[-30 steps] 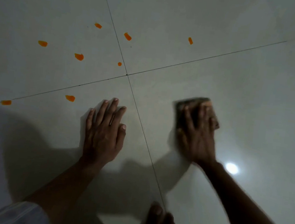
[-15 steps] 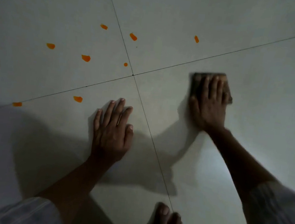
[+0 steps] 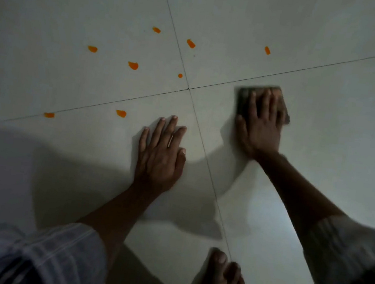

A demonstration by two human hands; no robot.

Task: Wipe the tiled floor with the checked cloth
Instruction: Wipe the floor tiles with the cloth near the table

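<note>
The floor (image 3: 323, 139) is pale glossy tile with dark grout lines that cross near the middle of the view. A folded dark checked cloth (image 3: 242, 99) lies flat on the right tile just below the far grout line. My right hand (image 3: 260, 127) presses down on the cloth with fingers spread over it; most of the cloth is hidden under the fingers. My left hand (image 3: 160, 155) rests flat on the near left tile, palm down, fingers apart, holding nothing. Several orange smears (image 3: 133, 65) dot the tiles to the upper left of both hands.
My bare foot (image 3: 223, 280) stands on the floor at the bottom, right of centre, beside the near grout line. A striped sleeve (image 3: 45, 256) fills the lower left corner. My own shadow covers the left part of the floor.
My right hand slid the cloth away from me across the right tile, up towards the far grout line, and is blurred now. My left hand stayed planted on the floor.
</note>
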